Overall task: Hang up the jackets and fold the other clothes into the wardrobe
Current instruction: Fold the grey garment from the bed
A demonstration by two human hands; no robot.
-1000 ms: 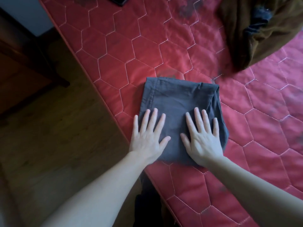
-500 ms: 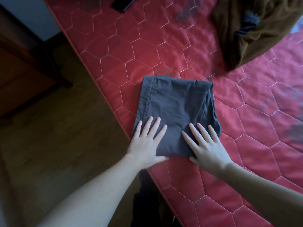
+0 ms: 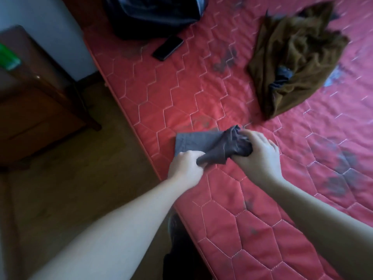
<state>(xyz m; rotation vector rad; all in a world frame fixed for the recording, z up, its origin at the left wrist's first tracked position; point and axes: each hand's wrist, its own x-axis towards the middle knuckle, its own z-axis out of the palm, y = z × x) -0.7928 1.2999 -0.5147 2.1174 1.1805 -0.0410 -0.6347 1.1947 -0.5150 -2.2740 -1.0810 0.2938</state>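
2 fresh grips | left hand (image 3: pixel 185 167), right hand (image 3: pixel 261 156): fingers, flat before, now clutch grey garment (image 3: pixel 194 141) | fold done, ready to leave bed (image 3: pixel 232 229)

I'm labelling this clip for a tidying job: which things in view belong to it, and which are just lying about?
Job: grey garment, gripped by left hand and right hand; brown garment; black garment.
Lying about: phone; wooden cabinet; green object.
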